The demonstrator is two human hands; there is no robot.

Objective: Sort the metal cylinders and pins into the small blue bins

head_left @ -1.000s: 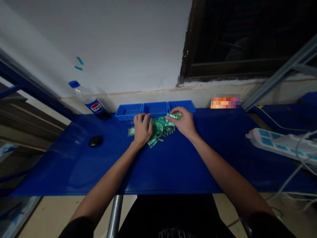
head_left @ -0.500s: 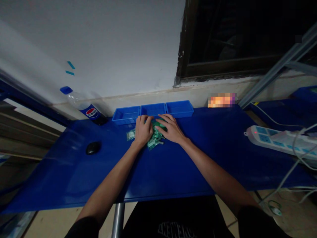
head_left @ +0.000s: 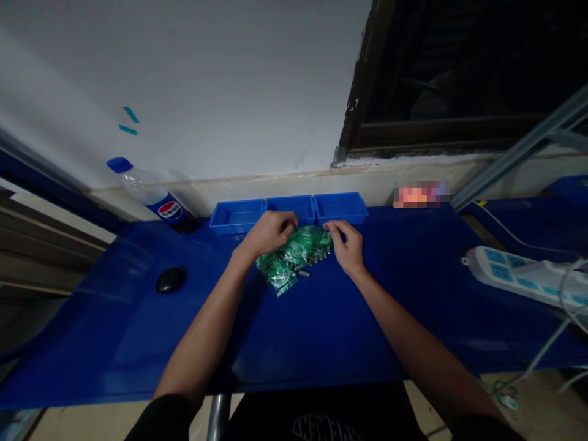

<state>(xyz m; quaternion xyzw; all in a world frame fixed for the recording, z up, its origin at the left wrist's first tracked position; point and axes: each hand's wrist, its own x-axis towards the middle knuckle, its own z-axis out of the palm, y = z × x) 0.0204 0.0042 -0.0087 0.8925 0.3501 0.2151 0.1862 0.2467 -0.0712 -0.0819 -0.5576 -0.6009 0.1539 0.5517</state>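
Observation:
A heap of small green packets [head_left: 290, 258] with several small dark cylindrical parts lies on the blue table [head_left: 321, 318], just in front of three blue trays [head_left: 288, 208]. My left hand [head_left: 267, 233] rests on the heap's far left edge with its fingers curled over the packets. At the heap's right edge my right hand [head_left: 348, 247] has its fingertips pinched on a green packet. Both forearms reach in from the bottom.
A cola bottle [head_left: 151, 197] lies at the back left by the wall. A black mouse [head_left: 171, 279] sits on the left of the table. A white power strip [head_left: 528, 278] with cables lies at the right. A window frame [head_left: 441, 131] is above.
My hands were together over the heap half a second ago; now they have parted to its two sides. The heap has been pulled slightly toward me and shows more fully.

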